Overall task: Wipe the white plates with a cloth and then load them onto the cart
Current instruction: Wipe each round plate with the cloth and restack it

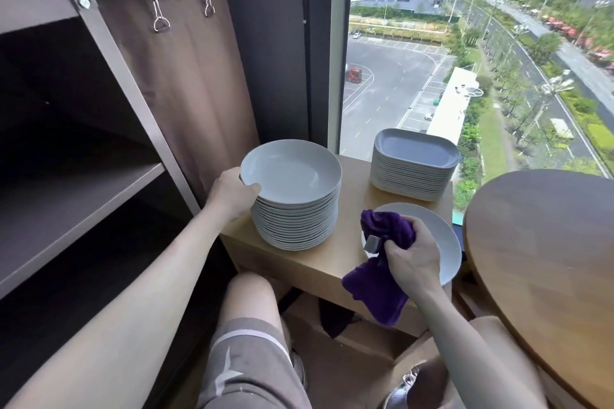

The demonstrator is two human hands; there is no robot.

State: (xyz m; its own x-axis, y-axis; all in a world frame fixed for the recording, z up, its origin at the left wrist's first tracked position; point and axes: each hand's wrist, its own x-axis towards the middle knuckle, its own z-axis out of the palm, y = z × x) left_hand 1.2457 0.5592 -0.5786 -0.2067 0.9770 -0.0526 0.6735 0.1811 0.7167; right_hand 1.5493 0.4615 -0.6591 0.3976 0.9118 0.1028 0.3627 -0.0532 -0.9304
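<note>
- At the near corner of the low light-wood side table (332,264): right hand (413,259), fingers curled tight round a bunched purple microfibre cloth (375,292), over a single round white ceramic plate (447,242). Cloth-to-plate contact cannot be confirmed.
- Further back, left: left hand (232,192) pinches the rim of the top plate (289,169) on a tall stack of round white plates (295,226), thumb on top.
- Alongside: dark brown cart shelf (76,206).
- Farthest: stack of rounded-rectangular white plates (412,176), no hand on it.
- Advice: lift the top plate level and clear, then wipe face and rim fully before shelving.
</note>
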